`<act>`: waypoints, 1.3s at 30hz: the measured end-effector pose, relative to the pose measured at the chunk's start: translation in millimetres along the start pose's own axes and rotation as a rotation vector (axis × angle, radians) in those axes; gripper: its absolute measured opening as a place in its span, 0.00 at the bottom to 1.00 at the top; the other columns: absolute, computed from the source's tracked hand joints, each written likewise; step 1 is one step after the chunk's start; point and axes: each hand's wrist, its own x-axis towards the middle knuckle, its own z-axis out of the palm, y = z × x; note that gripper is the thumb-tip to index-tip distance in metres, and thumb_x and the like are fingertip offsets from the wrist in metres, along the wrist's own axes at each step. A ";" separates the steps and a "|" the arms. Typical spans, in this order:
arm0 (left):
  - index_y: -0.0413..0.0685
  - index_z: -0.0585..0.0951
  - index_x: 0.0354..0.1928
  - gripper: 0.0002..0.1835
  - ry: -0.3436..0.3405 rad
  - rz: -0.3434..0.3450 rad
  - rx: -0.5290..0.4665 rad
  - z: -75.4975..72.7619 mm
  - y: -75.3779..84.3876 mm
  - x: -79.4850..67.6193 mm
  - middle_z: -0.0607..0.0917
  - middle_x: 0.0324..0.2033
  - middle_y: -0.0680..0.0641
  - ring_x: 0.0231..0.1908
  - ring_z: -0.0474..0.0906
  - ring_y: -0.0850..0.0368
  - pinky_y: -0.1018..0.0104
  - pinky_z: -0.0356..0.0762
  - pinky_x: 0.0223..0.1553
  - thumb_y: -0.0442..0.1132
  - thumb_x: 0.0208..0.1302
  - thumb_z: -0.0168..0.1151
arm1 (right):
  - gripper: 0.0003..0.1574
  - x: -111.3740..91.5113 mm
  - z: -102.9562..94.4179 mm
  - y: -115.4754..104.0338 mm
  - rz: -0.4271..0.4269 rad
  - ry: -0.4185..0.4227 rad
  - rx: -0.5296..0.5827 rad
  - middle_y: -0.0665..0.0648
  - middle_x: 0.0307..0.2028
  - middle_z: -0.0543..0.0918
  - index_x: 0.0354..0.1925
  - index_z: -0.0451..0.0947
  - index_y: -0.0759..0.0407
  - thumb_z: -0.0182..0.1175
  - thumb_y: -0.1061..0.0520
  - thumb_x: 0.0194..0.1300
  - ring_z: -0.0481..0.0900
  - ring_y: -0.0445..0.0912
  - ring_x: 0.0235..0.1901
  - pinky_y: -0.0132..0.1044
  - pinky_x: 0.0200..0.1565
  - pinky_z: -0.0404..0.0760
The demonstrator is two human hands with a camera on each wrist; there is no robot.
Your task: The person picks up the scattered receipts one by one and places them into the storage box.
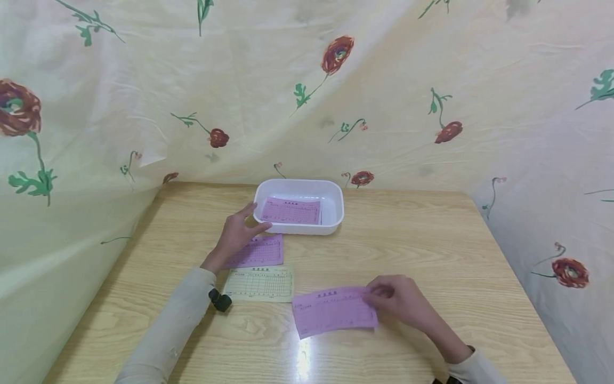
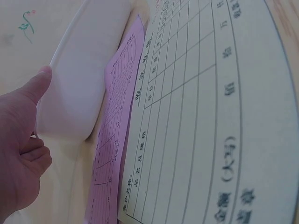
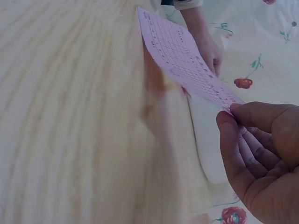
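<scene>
One purple slip (image 1: 331,312) runs lengthwise left from the pinching fingers (image 3: 229,140) of the right hand (image 1: 402,303); the white tray (image 1: 299,230), left end gripped by the left hand (image 1: 237,232), sits far-left.

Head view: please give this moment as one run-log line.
left grip: holds white plastic tray; right grip: pinches purple receipt slip; inside tray: second purple slip; on table: third purple slip, pale yellow slip

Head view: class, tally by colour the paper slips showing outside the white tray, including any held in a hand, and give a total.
Purple: 2 (the slip near the tray, the slip in the right hand's fingers)
Pale yellow: 1 (the yellow slip)
Total: 3
</scene>
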 end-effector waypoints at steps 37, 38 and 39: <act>0.40 0.65 0.75 0.48 0.003 -0.007 0.010 -0.5 -0.2 1.6 0.61 0.76 0.35 0.77 0.55 0.38 0.44 0.52 0.77 0.59 0.62 0.71 | 0.18 78.3 -47.2 -40.6 0.067 0.273 0.330 0.65 0.39 0.88 0.50 0.83 0.73 0.67 0.59 0.69 0.88 0.44 0.34 0.38 0.40 0.90; 0.41 0.65 0.75 0.47 0.003 -0.009 0.008 -0.5 -0.1 1.4 0.61 0.76 0.35 0.77 0.55 0.38 0.43 0.52 0.77 0.59 0.62 0.71 | 0.18 82.5 -47.6 -41.5 0.066 0.277 0.344 0.66 0.39 0.88 0.50 0.83 0.73 0.67 0.59 0.69 0.88 0.44 0.34 0.38 0.41 0.90; 0.41 0.65 0.75 0.47 0.002 -0.011 0.009 -0.4 0.0 1.3 0.61 0.76 0.36 0.77 0.55 0.38 0.43 0.52 0.77 0.59 0.62 0.71 | 0.19 86.7 -47.9 -42.3 0.065 0.281 0.359 0.66 0.40 0.88 0.51 0.83 0.73 0.67 0.59 0.69 0.88 0.44 0.34 0.37 0.40 0.90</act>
